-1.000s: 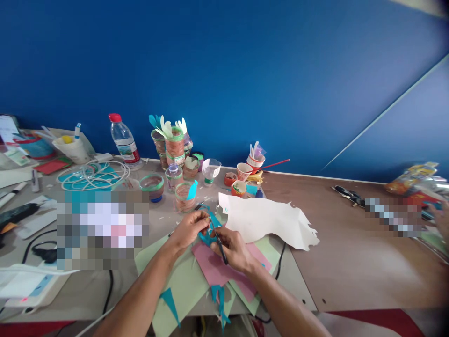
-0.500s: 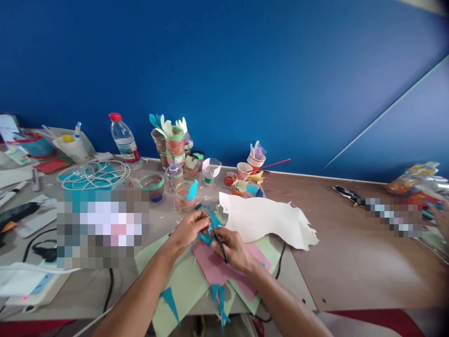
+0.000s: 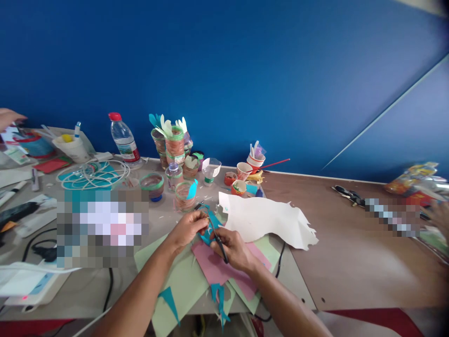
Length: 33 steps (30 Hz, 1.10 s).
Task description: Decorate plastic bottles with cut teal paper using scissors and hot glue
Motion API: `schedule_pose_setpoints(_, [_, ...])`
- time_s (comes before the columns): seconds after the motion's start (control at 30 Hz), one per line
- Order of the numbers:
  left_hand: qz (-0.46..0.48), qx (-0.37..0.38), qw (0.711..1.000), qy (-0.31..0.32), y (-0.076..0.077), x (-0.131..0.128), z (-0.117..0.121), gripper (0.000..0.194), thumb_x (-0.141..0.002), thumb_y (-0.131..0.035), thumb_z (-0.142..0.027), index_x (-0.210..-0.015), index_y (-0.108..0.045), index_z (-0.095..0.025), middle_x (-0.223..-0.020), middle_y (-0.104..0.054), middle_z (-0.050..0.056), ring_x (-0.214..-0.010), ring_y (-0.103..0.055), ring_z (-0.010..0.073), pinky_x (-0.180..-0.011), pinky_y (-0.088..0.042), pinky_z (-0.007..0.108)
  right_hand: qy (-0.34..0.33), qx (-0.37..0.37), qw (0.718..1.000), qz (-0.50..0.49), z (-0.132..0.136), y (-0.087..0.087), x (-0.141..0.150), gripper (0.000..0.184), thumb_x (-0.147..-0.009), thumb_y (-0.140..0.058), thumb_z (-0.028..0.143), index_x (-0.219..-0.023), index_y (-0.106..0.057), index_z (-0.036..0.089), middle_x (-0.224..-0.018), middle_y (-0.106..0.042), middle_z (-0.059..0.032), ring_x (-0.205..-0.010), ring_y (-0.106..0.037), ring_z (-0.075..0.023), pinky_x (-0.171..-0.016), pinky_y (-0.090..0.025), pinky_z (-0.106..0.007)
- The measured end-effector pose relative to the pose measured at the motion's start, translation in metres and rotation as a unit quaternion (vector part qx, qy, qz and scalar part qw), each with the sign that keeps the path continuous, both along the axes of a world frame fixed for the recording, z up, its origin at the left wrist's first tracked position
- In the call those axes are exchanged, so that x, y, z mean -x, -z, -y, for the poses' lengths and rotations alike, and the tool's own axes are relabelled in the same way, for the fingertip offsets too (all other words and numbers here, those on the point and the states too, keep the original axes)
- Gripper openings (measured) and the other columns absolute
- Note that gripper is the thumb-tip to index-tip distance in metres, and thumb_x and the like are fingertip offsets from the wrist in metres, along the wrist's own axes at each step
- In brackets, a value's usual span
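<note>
Green paper (image 3: 178, 281) spreads left of the pink paper (image 3: 211, 270); near its far corner, the left hand (image 3: 189, 229) pinches a small indistinct piece (image 3: 209, 218); above the pink paper, the right hand (image 3: 233, 246) grips black-handled scissors (image 3: 221, 250); white paper (image 3: 268, 220) lies beyond.

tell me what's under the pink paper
Pale green paper shows beneath the pink paper, sticking out to its left and right. Anything else directly under the pink is covered, and the right hand blocks part of the view.
</note>
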State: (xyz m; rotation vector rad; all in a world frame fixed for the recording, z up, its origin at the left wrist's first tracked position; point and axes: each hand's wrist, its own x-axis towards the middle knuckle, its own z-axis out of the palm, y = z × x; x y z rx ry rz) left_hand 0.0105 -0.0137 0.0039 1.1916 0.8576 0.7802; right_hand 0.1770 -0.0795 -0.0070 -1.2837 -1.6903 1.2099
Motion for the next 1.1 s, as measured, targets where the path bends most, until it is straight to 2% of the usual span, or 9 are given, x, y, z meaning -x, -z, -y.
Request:
schedule_pose_setpoints(0.23, [-0.004,0.002,1.000,-0.013,-0.002,0.004,-0.003,0.027,-0.065,-0.068,-0.037,-0.063,-0.054,-0.015,-0.056,-0.050,-0.003,-0.053,-0.044,0.0089,-0.054,-0.033,0.023,-0.003,-0.014,1.000,0.019,0.000,-0.001,-0.002,0.013,-0.083,-0.056,0.030,-0.079,-0.058,0.017,-0.057,-0.038,0.0060,-0.054,-0.031,-0.0083,-0.049,-0.026,-0.021])
schedule_pose_setpoints(0.5, [0.018,0.010,0.999,-0.030,0.002,0.003,-0.003,0.028,-0.066,-0.069,-0.039,-0.066,-0.054,-0.015,-0.058,-0.050,-0.003,-0.052,-0.044,0.0080,-0.053,-0.034,0.023,-0.002,-0.012,1.000,0.012,0.001,0.002,0.001,0.015,-0.083,-0.056,0.031,-0.080,-0.057,0.017,-0.057,-0.038,0.0063,-0.052,-0.032,-0.0081,-0.050,-0.026,-0.022])
schedule_pose_setpoints(0.7, [0.030,0.007,0.999,-0.032,0.009,0.000,-0.002,0.027,-0.072,-0.066,-0.038,-0.066,-0.054,-0.015,-0.058,-0.050,-0.003,-0.052,-0.044,0.0074,-0.054,-0.034,0.023,0.013,-0.001,0.999,-0.051,0.000,0.006,0.007,0.022,-0.082,-0.056,0.037,-0.084,-0.056,0.016,-0.059,-0.038,0.0056,-0.053,-0.032,-0.0087,-0.049,-0.027,-0.022])
schedule_pose_setpoints(0.8, [0.036,0.004,0.999,-0.034,0.011,-0.001,-0.001,0.025,-0.074,-0.064,-0.037,-0.066,-0.054,-0.015,-0.058,-0.050,-0.003,-0.053,-0.044,0.0075,-0.055,-0.034,0.022,0.013,-0.013,0.999,-0.051,0.000,0.008,0.009,0.026,-0.083,-0.057,0.041,-0.084,-0.055,0.015,-0.059,-0.037,0.0056,-0.054,-0.031,-0.0085,-0.050,-0.026,-0.022])
schedule_pose_setpoints(1.1, [0.055,0.020,0.997,-0.042,0.007,-0.009,0.006,0.024,-0.075,-0.060,-0.035,-0.065,-0.052,-0.016,-0.058,-0.050,-0.003,-0.053,-0.043,0.0077,-0.055,-0.032,0.023,0.014,-0.046,0.996,-0.077,0.000,0.013,0.011,0.036,-0.086,-0.053,0.050,-0.091,-0.055,0.015,-0.063,-0.041,0.0035,-0.055,-0.034,-0.0093,-0.050,-0.030,-0.023])
